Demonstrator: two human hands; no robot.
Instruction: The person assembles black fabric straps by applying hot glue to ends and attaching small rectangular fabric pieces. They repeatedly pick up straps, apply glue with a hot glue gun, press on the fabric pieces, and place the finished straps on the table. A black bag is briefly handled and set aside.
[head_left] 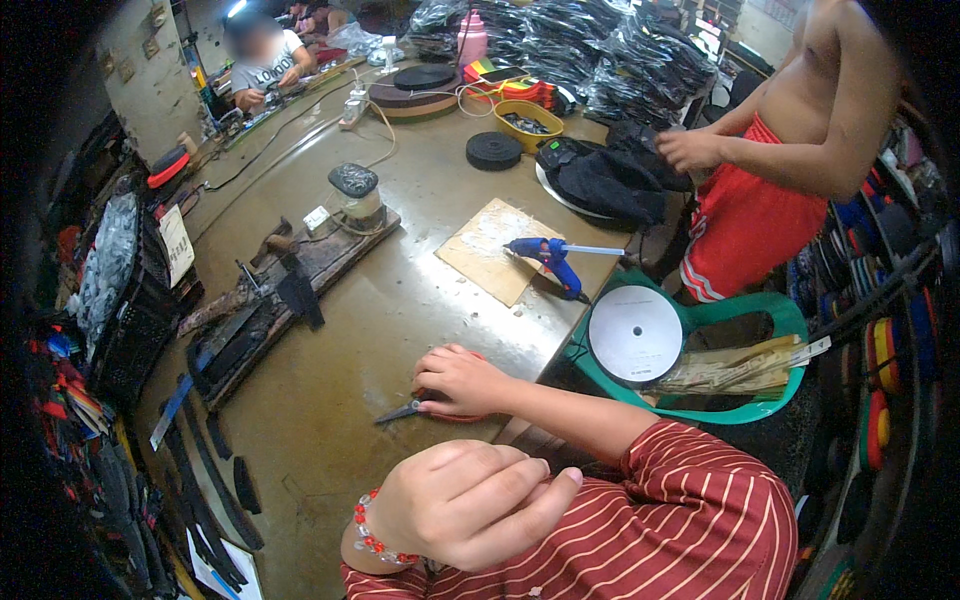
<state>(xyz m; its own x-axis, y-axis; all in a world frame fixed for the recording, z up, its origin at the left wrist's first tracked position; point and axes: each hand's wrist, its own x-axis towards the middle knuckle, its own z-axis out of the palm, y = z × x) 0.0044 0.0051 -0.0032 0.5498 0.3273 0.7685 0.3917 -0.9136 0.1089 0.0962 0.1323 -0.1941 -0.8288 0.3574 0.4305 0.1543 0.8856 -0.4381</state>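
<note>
My right hand (458, 382) rests low over the table, its fingers around the red handles of a pair of scissors (402, 412). The dark blades lie close to the tabletop and point left. Nearer to me, my left hand (465, 505) is raised in front of my striped shirt, with a red and clear bead bracelet on the wrist. Its fingers are curled in and pressed together; anything inside them is hidden. Beyond the scissors, a blue glue gun (552, 262) with a glue stick in its back sits on a glue-stained board (478, 238).
A wooden plank (300, 290) with tools and a lidded jar lies left, near black strips (205, 470). At right, a green plastic chair (770, 405) holds a white-labelled reel (636, 335). One person (780, 150) stands at the right; another (265, 70) sits far left.
</note>
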